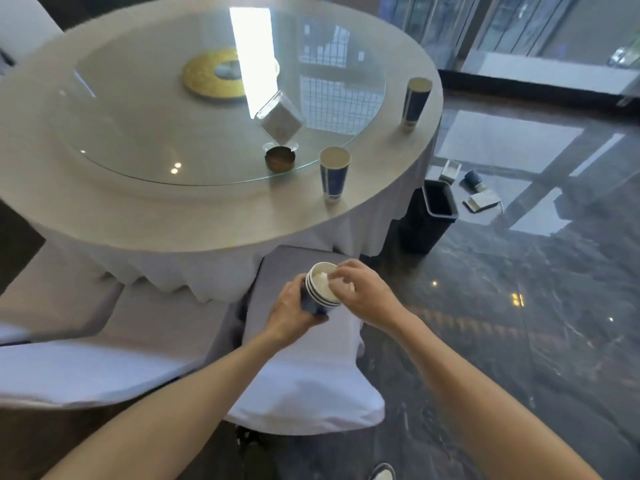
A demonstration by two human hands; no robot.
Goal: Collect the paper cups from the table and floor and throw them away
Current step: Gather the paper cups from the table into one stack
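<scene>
Left grip wraps a stack of nested paper cups; right grip pinches something white at its rim. Two blue cups stand on the worktop, another lies on the floor beyond the bin.

stacked cups half hidden by hands; shoe cropped

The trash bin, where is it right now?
In the head view, the black trash bin stands on the floor at the table's right edge, near a fallen cup.
</scene>
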